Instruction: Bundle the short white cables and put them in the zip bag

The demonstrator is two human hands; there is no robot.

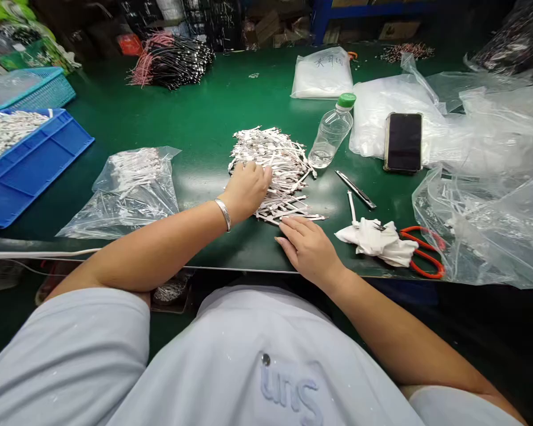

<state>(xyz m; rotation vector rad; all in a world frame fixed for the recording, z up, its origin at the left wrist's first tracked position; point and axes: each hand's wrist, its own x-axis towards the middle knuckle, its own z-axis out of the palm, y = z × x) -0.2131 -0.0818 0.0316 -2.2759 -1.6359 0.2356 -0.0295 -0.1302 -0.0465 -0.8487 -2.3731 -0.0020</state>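
A heap of short white wire pieces (284,157), some with brownish ends, lies on the green table. My left hand (247,190), with a silver bangle on its wrist, reaches onto the heap's left side. Its fingers are bent and close together over some of the pieces; the fingertips are partly hidden. At the heap's near edge my right hand (310,245) rests low, fingers stretched out and thumb apart. Its fingertips lie by the loose lower pieces.
Right of the heap are a plastic bottle (331,135), a utility knife (356,189), orange-handled scissors (427,254) with white wrapping, and a phone (403,142) on clear bags. Leftward lie a bag of white pieces (135,168) and a blue bin (35,168). Dark wire bundles (173,59) sit behind.
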